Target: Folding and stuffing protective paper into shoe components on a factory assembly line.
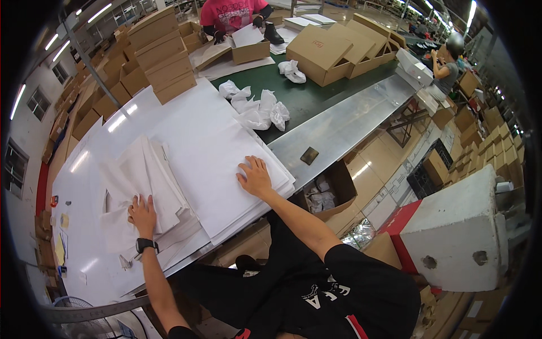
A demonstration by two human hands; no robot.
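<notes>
My right hand [255,176] lies on a tall stack of flat white paper sheets [212,169], near its right edge, with the fingers spread and nothing gripped. To the left, my left hand [142,216] rests on a looser pile of creased white paper [138,178], fingers apart and slightly bent. The creased pile sits beside the flat stack, its edges uneven and some sheets folded over. A black watch [147,245] is on my left wrist.
White paper-wrapped bundles [257,110] lie on a green conveyor belt [271,90] beyond the stack. Cardboard boxes [164,56] rise at the far left, and more boxes [322,51] stand across the belt. A co-worker [234,17] in pink handles an open box. A white pillar [446,237] stands at right.
</notes>
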